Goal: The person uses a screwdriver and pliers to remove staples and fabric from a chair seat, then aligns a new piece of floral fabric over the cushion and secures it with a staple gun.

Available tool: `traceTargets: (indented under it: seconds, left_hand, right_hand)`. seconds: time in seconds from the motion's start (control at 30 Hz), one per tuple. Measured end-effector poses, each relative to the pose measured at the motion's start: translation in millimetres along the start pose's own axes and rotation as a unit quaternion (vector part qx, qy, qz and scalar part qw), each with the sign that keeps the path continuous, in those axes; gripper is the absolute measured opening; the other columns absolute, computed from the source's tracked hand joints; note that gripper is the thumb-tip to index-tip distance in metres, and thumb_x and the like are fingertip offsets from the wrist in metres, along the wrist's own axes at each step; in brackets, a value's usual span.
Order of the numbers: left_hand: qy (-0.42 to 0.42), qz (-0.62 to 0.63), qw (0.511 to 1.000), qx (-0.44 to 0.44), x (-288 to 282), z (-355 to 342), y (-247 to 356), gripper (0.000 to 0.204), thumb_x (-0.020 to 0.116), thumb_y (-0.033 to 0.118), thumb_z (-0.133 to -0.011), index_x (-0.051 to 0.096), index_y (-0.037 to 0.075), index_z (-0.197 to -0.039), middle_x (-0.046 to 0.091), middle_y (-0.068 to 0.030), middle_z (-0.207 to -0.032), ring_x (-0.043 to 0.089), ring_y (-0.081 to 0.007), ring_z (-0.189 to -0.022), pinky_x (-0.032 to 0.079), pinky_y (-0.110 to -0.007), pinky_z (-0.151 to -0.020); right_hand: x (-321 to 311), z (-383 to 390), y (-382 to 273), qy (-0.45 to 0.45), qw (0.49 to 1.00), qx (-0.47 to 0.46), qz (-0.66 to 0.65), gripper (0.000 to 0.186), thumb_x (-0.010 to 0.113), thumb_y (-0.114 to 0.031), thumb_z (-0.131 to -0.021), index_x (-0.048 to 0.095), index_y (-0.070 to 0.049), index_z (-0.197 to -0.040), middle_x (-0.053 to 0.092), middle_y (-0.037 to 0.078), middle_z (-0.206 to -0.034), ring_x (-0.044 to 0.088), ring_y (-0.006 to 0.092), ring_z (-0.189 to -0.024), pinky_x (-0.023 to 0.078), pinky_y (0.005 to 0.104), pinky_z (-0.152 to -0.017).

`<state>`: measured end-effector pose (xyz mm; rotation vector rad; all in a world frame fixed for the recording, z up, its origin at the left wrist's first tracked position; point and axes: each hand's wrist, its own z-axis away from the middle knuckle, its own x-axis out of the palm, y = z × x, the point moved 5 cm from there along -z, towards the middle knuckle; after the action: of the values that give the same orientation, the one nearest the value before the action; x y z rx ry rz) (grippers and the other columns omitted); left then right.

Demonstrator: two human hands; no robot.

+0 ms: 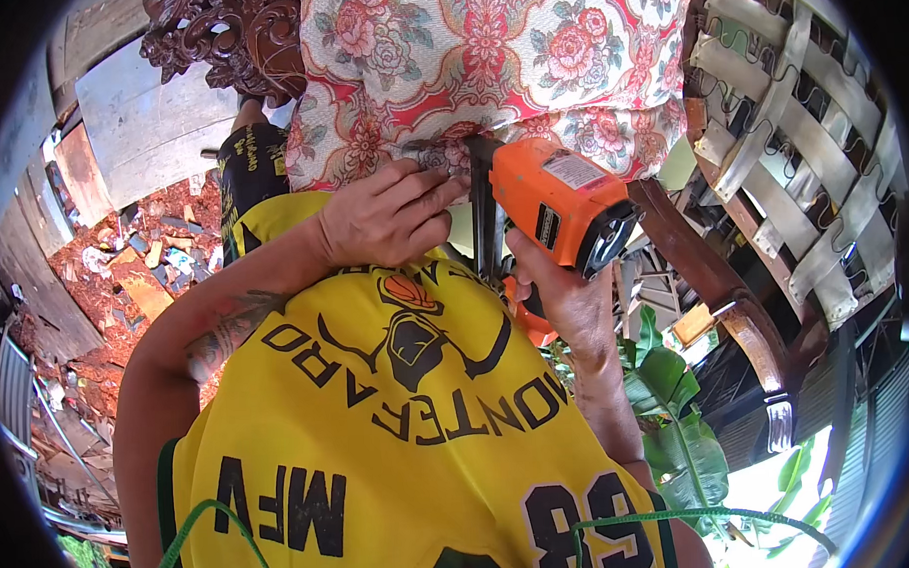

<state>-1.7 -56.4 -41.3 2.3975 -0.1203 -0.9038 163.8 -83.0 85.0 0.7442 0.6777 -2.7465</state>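
Note:
My right hand [565, 290] is wrapped round an orange and black staple gun [550, 196], whose body tilts to the right. The tool's black nose end reaches the lower edge of a padded piece covered in floral upholstery fabric [486, 53], red, cream and pink with roses. Close to that nose, my left hand [397, 214] has its fingers curled together at the fabric's lower edge, pinching it. The left thumb and the fingertips' exact hold are partly hidden, as is most of the staple gun's handle.
Carved dark wood [231, 36] stands at the upper left. On the right is a wooden frame with woven webbing straps [769, 103] and wire springs, above a curved brown wooden leg [715, 275]. Scraps lie on reddish ground [143, 265] at left; green leaves [680, 426] are lower right.

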Motion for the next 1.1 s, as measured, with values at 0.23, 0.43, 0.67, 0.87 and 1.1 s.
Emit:
traceTargets:
  seconds: [0.23,0.43,0.67,0.87,1.1]
  left_hand:
    - [0.005,0.032,0.999,0.001,-4.1,-0.1,-3.0,0.014,0.064,0.018,-0.078,0.059,0.007,-0.085,0.069,-0.0127,-0.123,0.068,-0.0266,-0.107,0.055,-0.04,-0.09]
    - [-0.031,-0.02,0.999,-0.015,-2.3,-2.8,-0.2,0.015,0.064,0.021,-0.08,0.061,0.012,-0.092,0.066,-0.0064,-0.124,0.064,-0.0222,-0.112,0.051,-0.038,-0.089]
    - [-0.033,-0.04,0.999,-0.013,0.6,-2.1,-1.1,0.016,0.064,0.023,-0.081,0.059,0.015,-0.094,0.066,-0.0028,-0.12,0.063,-0.0197,-0.109,0.048,-0.038,-0.087]
    - [-0.005,-0.062,0.997,-0.036,-3.4,-3.1,-1.2,0.013,0.063,0.025,-0.081,0.056,0.019,-0.089,0.067,0.0027,-0.116,0.064,-0.0144,-0.101,0.041,-0.036,-0.084]
    - [-0.008,-0.087,0.995,-0.038,-5.3,-5.1,0.5,0.01,0.06,0.028,-0.082,0.055,0.021,-0.088,0.067,0.006,-0.111,0.063,-0.0109,-0.095,0.036,-0.032,-0.083]
  right_hand:
    - [2.9,-3.7,-3.8,-0.046,0.995,-0.023,0.087,0.026,0.076,-0.009,-0.09,0.07,-0.002,-0.114,0.074,0.004,-0.091,0.07,0.0151,-0.071,0.055,0.0312,-0.067]
    - [8.7,-2.5,-12.4,-0.013,0.997,-0.062,0.048,0.027,0.075,-0.007,-0.09,0.07,-0.002,-0.116,0.076,0.008,-0.104,0.073,0.0192,-0.095,0.056,0.0328,-0.085]
    - [10.7,-3.1,-13.9,-0.006,0.998,-0.041,0.046,0.029,0.075,-0.006,-0.09,0.069,-0.001,-0.118,0.076,0.008,-0.105,0.073,0.0184,-0.095,0.056,0.0332,-0.085]
    - [13.7,-4.8,-20.2,0.0,0.998,-0.026,0.055,0.028,0.074,-0.007,-0.091,0.068,-0.001,-0.118,0.075,0.008,-0.102,0.072,0.0186,-0.091,0.056,0.0339,-0.082]
    - [18.3,-2.8,-27.8,-0.004,0.996,0.04,0.079,0.026,0.071,-0.007,-0.093,0.067,-0.001,-0.118,0.074,0.009,-0.102,0.071,0.0205,-0.09,0.055,0.035,-0.081]
